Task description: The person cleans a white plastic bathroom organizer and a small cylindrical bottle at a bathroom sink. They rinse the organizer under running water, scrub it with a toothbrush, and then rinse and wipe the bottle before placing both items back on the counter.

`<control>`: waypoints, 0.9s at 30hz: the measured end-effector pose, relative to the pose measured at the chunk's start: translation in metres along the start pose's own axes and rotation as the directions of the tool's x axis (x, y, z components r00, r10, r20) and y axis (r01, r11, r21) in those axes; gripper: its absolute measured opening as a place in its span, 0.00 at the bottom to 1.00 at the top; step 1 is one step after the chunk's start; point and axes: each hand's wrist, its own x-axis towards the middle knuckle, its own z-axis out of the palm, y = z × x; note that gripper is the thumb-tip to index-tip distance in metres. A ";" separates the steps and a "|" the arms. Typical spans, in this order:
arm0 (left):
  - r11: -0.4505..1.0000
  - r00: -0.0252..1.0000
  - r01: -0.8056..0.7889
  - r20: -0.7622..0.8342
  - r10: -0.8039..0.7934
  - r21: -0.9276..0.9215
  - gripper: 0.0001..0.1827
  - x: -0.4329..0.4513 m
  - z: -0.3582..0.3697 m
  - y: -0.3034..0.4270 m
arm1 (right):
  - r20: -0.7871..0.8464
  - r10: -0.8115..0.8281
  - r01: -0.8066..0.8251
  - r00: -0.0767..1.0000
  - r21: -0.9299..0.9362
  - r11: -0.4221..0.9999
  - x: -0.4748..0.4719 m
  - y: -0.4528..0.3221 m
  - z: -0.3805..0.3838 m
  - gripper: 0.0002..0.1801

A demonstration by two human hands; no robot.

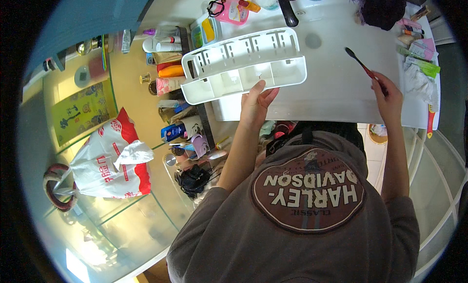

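My left hand [255,106] grips the near edge of a white plastic toothbrush holder [239,47], thumb on top and fingers beneath. The holder is tilted towards me. Slots run along its back panel, and four-sided bins in a row at its front look bare. In my right hand [388,94] is a toothbrush [362,65] with a red handle and dark bristle end, its head pointing up and left. Both hands are above the white washbasin [347,100], apart from each other.
A pink bottle [234,13] with a black hair tie stands behind the holder, near the dark faucet [287,8]. Toiletries crowd the shelf on the left, by an orange tube [171,71]. A plastic bag [109,158] hangs farther left. Tubes and a crumpled tissue [418,81] line the basin's right rim.
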 end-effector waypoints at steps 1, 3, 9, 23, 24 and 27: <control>1.000 1.000 0.002 -0.001 -0.002 0.005 0.28 0.000 -0.001 -0.004 | -0.023 -0.013 0.011 1.000 -0.065 0.998 -0.010 0.006 -0.009 0.14; 1.000 1.000 0.000 0.019 0.000 0.030 0.28 -0.002 0.001 -0.006 | -0.068 -0.045 0.031 0.997 -0.200 0.979 -0.028 0.010 -0.029 0.13; 0.995 0.982 0.093 0.166 -0.096 0.026 0.31 -0.001 0.001 -0.007 | -0.180 0.050 -0.065 0.982 -0.081 0.995 -0.057 0.000 -0.046 0.13; 0.973 0.951 0.200 0.262 -0.163 -0.119 0.29 -0.002 -0.001 -0.015 | -0.114 0.093 -0.107 0.989 -0.120 0.987 -0.035 -0.027 -0.024 0.13; 0.970 0.949 0.206 0.267 -0.167 -0.126 0.28 -0.002 -0.005 -0.015 | -0.114 0.073 -0.093 0.991 -0.180 0.979 -0.036 -0.020 -0.026 0.13; 0.964 0.942 0.223 0.287 -0.174 -0.148 0.27 -0.001 -0.016 -0.017 | -0.104 -0.169 0.111 0.980 -0.422 0.900 -0.041 0.006 -0.040 0.11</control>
